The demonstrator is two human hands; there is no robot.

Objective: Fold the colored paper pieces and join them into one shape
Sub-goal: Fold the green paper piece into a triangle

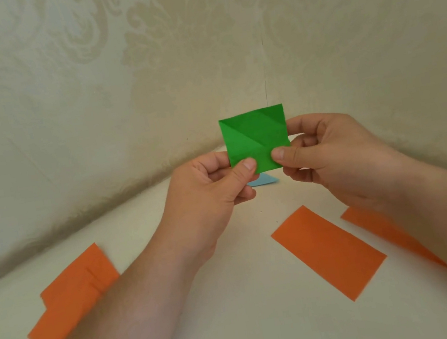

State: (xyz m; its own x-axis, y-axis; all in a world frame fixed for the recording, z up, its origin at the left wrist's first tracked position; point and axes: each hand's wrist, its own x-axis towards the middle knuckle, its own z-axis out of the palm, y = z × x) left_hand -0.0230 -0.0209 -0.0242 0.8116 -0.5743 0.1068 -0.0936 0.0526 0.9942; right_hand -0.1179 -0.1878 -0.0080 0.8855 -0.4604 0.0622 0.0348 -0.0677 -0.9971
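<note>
The left hand (212, 182) is curled, its thumb pressed on the front of the green paper (255, 138) near the lower left corner, with the fingers tucked behind the sheet; a pinch grip is judged. The right hand (328, 152) is likewise closed on the lower right corner, thumb in front and fingers behind and along the right edge. The green paper is held upright in the air between both hands, above the bench (237, 299) and facing the camera, presumably so that the diagonal creases already visible across it can be checked before the next fold. Directly beneath it, a light blue paper (265, 180) is seen lying on the bench, largely hidden by the hands. Nearer the person, one orange strip (329, 252) lies flat between the forearms, a second orange strip (371, 222) is partly covered by the right forearm, and a stack of orange pieces (70, 299) lies at the left, overlapped and partly under the left forearm. These are judged to be set aside as stock awaiting folding. No joined shape is seen.
</note>
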